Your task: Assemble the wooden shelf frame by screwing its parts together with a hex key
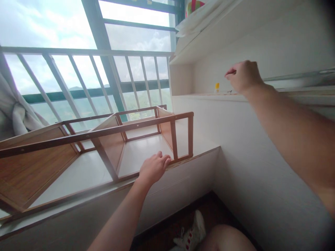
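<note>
A brown wooden shelf frame (104,134) lies on its side on a white window ledge (146,150). My left hand (154,168) rests on the frame's lower front rail, fingers curled over it. My right hand (243,76) is raised to a white wall shelf (209,94), fingers pinched on something small that I cannot make out. Just below that hand, small dark bits (229,92) lie on the shelf. A small yellow bottle (216,87) stands on the shelf to the left of the hand.
White railing bars (86,52) and a large window stand behind the frame. A grey cloth (15,115) hangs at the left. Down on the dark floor lies a white shoe (192,234), beside my knee (227,238).
</note>
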Demonstrator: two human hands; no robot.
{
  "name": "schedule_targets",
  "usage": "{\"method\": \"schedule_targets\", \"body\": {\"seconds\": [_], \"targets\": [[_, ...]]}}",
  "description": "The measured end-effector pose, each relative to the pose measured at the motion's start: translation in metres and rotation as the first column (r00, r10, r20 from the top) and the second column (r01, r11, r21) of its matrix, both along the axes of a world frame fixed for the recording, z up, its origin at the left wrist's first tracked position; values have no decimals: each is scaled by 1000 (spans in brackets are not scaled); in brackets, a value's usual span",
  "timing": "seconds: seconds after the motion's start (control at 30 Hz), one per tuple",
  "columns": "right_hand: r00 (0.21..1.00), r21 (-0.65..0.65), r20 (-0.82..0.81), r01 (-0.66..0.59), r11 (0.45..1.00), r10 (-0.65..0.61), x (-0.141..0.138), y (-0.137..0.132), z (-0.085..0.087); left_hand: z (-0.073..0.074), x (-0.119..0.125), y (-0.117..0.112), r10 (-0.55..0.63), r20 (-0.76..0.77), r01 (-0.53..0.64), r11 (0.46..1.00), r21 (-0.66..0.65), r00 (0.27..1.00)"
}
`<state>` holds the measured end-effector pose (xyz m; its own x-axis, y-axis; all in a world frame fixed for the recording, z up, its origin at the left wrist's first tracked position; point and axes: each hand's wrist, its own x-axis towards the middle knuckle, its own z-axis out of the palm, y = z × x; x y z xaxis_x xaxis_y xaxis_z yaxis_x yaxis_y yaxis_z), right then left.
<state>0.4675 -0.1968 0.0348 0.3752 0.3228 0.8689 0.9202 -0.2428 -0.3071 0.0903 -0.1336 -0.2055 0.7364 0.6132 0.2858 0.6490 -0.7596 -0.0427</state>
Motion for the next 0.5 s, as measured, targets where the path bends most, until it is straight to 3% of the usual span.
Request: {"method": "schedule_targets", "body": {"seconds": [0.07, 0.1, 0.23, 0.37, 0.43, 0.5], "targets": [[985, 92, 77, -159, 983, 152, -35, -27, -25, 0, 0, 1, -11, -4, 11, 1000, 0, 1000], [961, 166, 114, -268, 949, 252, -54, -42, -44, 0, 1, 1, -15, -5, 15, 1000, -5, 1000], [855, 365, 73, -502, 784, 513, -126, -82, -143, -2, 2, 3, -6, 4, 6, 999, -42, 1000], [679, 461, -250, -543, 701, 690, -160, -68, -241, -4, 5, 5, 18, 21, -16, 997, -76, 1000], [568, 520, -424, -485, 703, 705, -168, -49, -278, -4, 6, 6, 23, 16, -22, 996, -86, 1000], [487, 570, -525, -409, 713, 698, -178, -30, -304, -5, 7, 6, 24, 9, -23, 996, -90, 1000]]}}
